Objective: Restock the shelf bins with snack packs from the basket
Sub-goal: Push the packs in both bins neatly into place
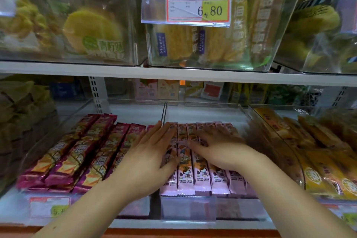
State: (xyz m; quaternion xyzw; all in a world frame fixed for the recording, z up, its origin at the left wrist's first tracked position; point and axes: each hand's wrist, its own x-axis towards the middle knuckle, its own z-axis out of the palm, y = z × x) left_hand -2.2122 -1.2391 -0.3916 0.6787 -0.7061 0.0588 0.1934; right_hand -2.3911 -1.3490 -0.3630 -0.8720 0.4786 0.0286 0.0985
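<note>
Both hands are down in the middle clear bin on the lower shelf, flat on top of a row of pink snack packs. The left hand is spread wide, palm down, fingers pointing toward the back of the bin and lying over the leftmost packs, right along the divider. The right hand is also open and flat, fingers splayed toward the left one, pressing on the packs in the middle of the row. Neither hand is actually gripping anything, they're just resting on the packs.

The pink packs lie side by side, their near ends poking out below both wrists at the bin's front edge. Left of the left hand there's another bin full of magenta snack packs, stacked at a slant. Right of the right hand, a bin of yellow packs, kinda blurry. Above the hands on the upper shelf sit clear bins of yellowish snacks, one with a price tag reading 6.80.
</note>
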